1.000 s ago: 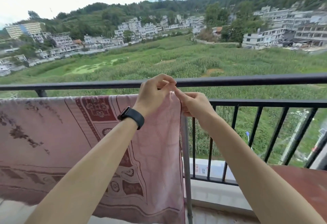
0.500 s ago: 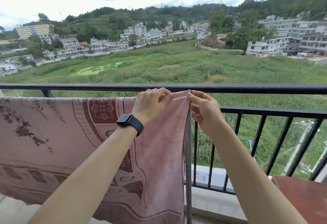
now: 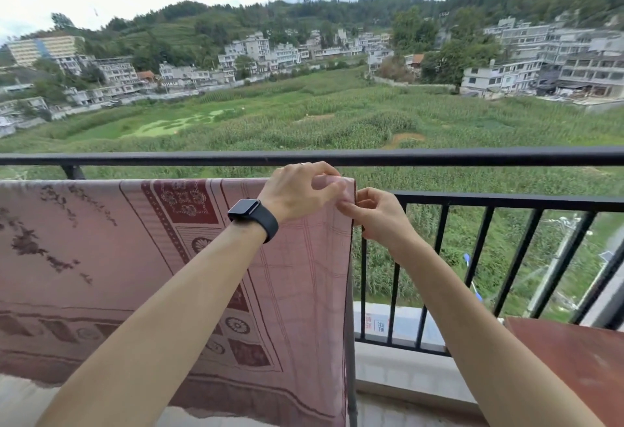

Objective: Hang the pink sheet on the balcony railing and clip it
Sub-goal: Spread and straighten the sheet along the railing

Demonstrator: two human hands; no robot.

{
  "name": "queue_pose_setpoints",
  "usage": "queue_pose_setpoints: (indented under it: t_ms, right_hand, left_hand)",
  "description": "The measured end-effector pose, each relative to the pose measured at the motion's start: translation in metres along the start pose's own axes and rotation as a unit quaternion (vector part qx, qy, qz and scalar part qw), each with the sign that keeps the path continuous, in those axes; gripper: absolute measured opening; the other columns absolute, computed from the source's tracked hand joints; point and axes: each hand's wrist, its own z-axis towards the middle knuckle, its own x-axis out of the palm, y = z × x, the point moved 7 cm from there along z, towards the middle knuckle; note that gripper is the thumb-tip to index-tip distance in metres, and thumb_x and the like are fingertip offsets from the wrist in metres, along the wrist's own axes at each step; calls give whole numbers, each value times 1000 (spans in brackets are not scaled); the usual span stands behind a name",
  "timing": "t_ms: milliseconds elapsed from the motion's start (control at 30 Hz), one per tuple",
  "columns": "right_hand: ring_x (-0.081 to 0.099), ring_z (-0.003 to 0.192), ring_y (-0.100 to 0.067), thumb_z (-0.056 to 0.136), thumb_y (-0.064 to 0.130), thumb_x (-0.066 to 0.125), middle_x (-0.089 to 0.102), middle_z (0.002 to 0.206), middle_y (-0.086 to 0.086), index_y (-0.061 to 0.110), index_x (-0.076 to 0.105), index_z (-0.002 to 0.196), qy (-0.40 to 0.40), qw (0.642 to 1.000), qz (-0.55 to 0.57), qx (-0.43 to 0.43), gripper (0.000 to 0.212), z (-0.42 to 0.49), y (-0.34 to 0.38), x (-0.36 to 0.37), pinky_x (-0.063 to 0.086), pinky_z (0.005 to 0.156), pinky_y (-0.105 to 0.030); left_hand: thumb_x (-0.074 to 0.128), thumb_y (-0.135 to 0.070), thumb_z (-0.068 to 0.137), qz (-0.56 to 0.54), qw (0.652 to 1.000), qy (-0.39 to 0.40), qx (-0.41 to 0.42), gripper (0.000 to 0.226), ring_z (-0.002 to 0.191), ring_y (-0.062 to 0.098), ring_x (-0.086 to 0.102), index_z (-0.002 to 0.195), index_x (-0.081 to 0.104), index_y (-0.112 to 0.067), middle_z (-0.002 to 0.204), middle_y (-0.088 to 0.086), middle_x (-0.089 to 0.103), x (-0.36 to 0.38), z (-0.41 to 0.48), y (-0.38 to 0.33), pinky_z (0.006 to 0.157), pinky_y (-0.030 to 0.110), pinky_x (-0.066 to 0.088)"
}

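Sheet (image 3: 101, 274): pink with a dark red pattern, draped over the lower bar of the railing (image 3: 472, 158). It hangs flat down your side and covers the left half.
Sheet's right edge: falls straight down alongside a grey post.
Left hand (image 3: 297, 190): your fingers are curled over the sheet's top right corner at the bar, pinching the fabric.
Right hand (image 3: 378, 217): touching the left, with fingers bent in tight on the sheet's edge just below that corner (whether a clip sits between them, you cannot tell).
Watch (image 3: 248, 212): black, on your left wrist.
Table (image 3: 574, 359): reddish-brown, low at right.
Beyond the railing: a green field (image 3: 337, 116) and pale buildings (image 3: 499, 77).
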Motion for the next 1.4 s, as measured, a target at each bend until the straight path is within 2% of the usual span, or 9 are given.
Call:
queue_pose_setpoints:
  t_ms: [100,233,467,600,800,933,1100,1267,1400]
  right_hand:
    - [60,75,-13,86,43,75,67,83,2,19,64,87,-55,997,-4,-45,26,4,-3,-8,55,74,-37]
    - [63,74,-10,87,48,71,71,84,4,22,66,94,-118,989,20,-87,27,3,1,-11,53,71,-30]
    - [66,62,-10,83,51,74,76,88,-1,17,72,99,46,996,-79,-2,39,-18,-67,7,56,59,-30]
    - [64,65,-7,84,42,75,74,79,0,18,74,90,-44,996,-30,-65,24,-37,-77,-15,52,61,-25]
    - [50,49,-2,91,44,67,65,67,14,18,71,89,-102,991,-67,-54,26,-59,-90,-8,41,54,-21]
    - [42,49,-4,91,32,71,53,54,18,19,66,76,-120,986,-36,-109,20,-73,-80,-12,34,51,-14]
    - [39,46,-8,94,41,64,47,47,13,15,57,73,-99,987,-119,-46,34,-72,-120,-8,31,50,-25]
    - [63,73,-11,94,34,66,68,81,5,21,63,89,-116,986,-104,-55,14,-67,-106,-11,49,64,-28]
    - [63,96,-1,87,37,74,70,102,14,26,65,106,13,997,-75,2,24,-60,-113,8,48,81,-18]
  left_hand:
    - [55,-56,90,-21,1000,-20,9,30,95,14,65,108,69,-35,100,-7,72,4,3,-7,84,35,52]
    - [56,-49,92,-51,997,-54,6,25,91,8,67,99,73,-31,93,-10,74,3,9,-14,81,35,55]
    - [61,-46,92,-89,993,-79,12,20,90,1,67,95,71,-29,91,-12,74,5,5,-23,82,29,54]
    - [65,-42,91,-91,990,-100,41,17,89,4,66,96,70,-26,93,-13,71,7,-4,-29,76,17,48]
    - [67,-30,91,-18,975,-189,115,9,106,16,63,95,69,-23,108,-11,70,16,-32,-39,96,40,45]
    - [68,-31,90,14,953,-260,151,10,101,14,64,92,72,-22,100,-13,73,2,-46,-44,90,35,47]
    - [72,-28,88,79,928,-285,227,8,94,19,67,86,76,-22,92,-11,73,20,-68,-52,83,39,50]
    - [64,-24,86,83,946,-237,204,24,111,20,59,110,71,-23,120,-5,65,13,-62,-53,97,36,42]
    - [53,-44,91,59,984,-154,63,43,125,20,48,132,56,-29,138,-4,53,-12,-22,-41,105,39,36]
